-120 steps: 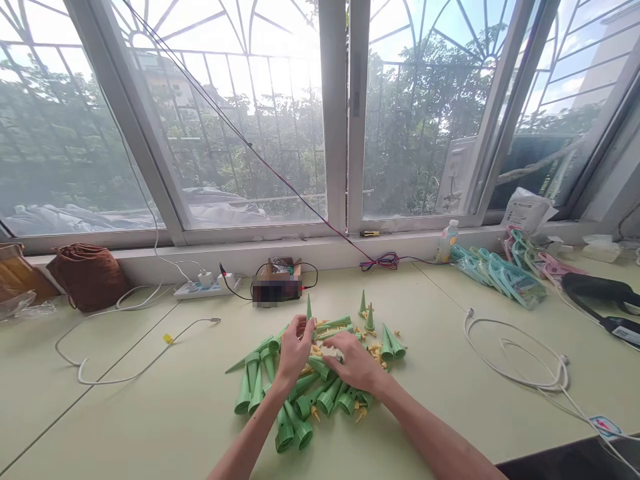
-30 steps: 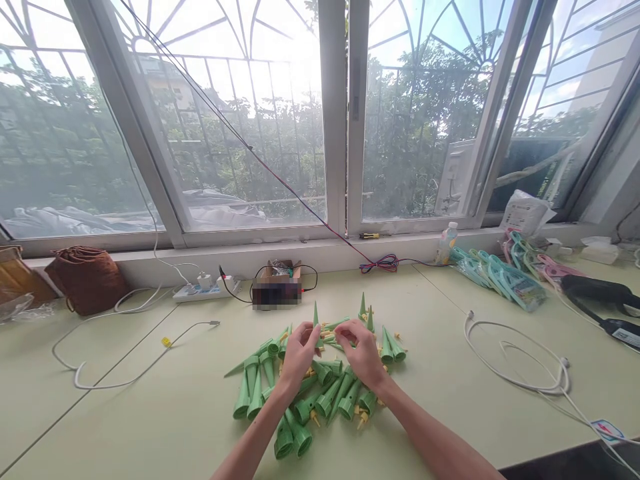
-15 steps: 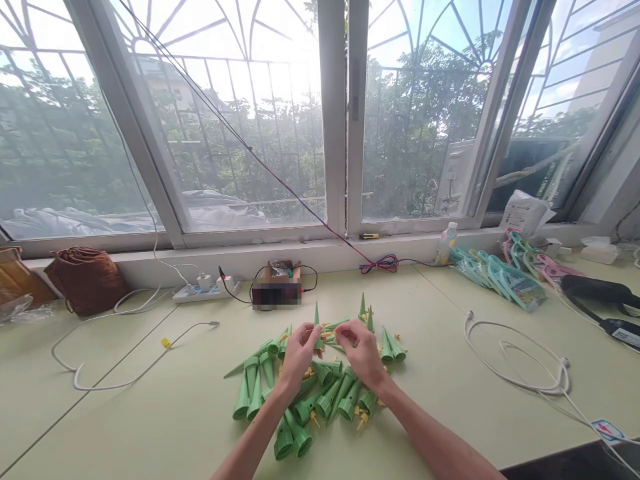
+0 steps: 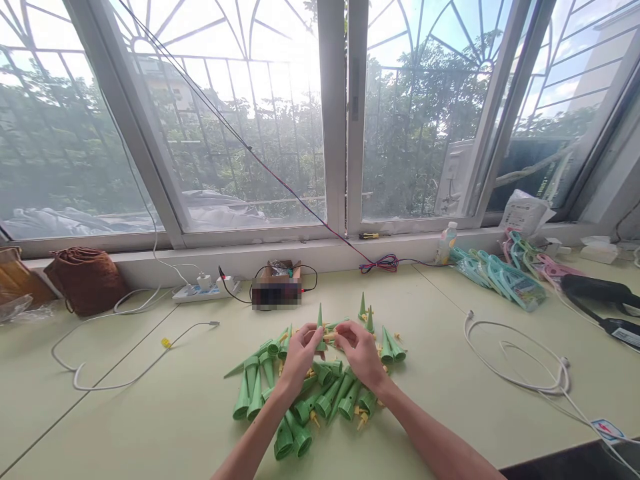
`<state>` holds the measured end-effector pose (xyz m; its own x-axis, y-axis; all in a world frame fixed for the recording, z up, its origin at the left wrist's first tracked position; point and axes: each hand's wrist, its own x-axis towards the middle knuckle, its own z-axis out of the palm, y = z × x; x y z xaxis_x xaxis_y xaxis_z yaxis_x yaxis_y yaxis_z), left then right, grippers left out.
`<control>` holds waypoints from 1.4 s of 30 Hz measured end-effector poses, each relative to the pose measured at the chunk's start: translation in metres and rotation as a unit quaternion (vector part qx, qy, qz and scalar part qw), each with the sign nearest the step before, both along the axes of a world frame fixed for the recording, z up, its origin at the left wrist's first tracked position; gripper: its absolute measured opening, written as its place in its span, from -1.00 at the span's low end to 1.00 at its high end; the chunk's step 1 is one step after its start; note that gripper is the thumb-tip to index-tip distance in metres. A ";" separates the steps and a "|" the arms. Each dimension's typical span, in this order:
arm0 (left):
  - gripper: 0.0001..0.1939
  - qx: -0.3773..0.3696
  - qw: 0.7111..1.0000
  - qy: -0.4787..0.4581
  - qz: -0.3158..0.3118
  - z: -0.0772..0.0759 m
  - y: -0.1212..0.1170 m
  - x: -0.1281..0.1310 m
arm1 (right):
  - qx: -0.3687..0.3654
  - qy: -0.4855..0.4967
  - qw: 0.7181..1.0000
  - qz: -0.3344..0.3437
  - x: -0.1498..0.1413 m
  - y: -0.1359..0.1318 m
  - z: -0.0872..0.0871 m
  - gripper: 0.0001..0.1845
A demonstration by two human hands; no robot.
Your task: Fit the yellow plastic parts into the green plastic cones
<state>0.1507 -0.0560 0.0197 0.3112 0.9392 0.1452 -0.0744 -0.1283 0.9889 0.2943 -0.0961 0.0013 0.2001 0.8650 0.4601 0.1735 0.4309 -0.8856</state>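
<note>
My left hand (image 4: 300, 353) is closed around a green plastic watering spike (image 4: 320, 316), held upright with its point up. My right hand (image 4: 362, 353) pinches a small yellow valve (image 4: 331, 337), which lies against or very close to the side of that spike; my fingers partly cover the contact. Under and around both hands is a loose pile of green spikes (image 4: 325, 398), with yellow valves (image 4: 363, 419) scattered among them. Two spikes (image 4: 363, 307) stand upright just behind my right hand, and a further pair (image 4: 393, 345) lies to its right.
White cables lie on the table (image 4: 165, 413) to the left and right (image 4: 515, 383). Along the back stand a brown drawstring bag (image 4: 87, 281), a power strip (image 4: 206, 289), a small box (image 4: 283, 270) and a bottle (image 4: 447, 243). Packaged teal items (image 4: 505, 277) lie at the right.
Four seconds ago my right hand was over the pile with looser fingers. Since then it has risen, pinching the yellow valve. Over the last second, spike and valve have come together.
</note>
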 end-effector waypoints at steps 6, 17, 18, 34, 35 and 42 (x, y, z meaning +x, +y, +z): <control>-0.66 -0.005 1.000 -0.008 -0.013 -0.002 0.000 0.001 | -0.002 -0.002 1.000 0.015 0.000 0.001 -0.001 -0.81; -0.71 0.040 0.999 -0.003 -0.030 -0.010 0.002 0.003 | 0.001 -0.056 0.998 0.010 -0.001 -0.001 0.002 -0.81; -0.71 0.042 0.999 -0.003 -0.031 -0.010 0.002 0.003 | 0.003 -0.058 0.998 0.011 -0.001 -0.001 0.002 -0.81; -0.74 0.081 0.995 0.053 -0.001 -0.008 0.004 0.003 | -0.017 -0.085 0.996 0.026 -0.003 -0.001 -0.003 -0.80; -0.74 0.081 0.995 0.056 -0.002 -0.009 0.004 0.003 | -0.023 -0.090 0.995 0.022 -0.003 0.000 -0.005 -0.77; -0.75 0.088 0.994 0.063 -0.017 -0.010 0.003 0.002 | -0.026 -0.135 0.990 -0.010 -0.002 0.002 -0.007 -0.64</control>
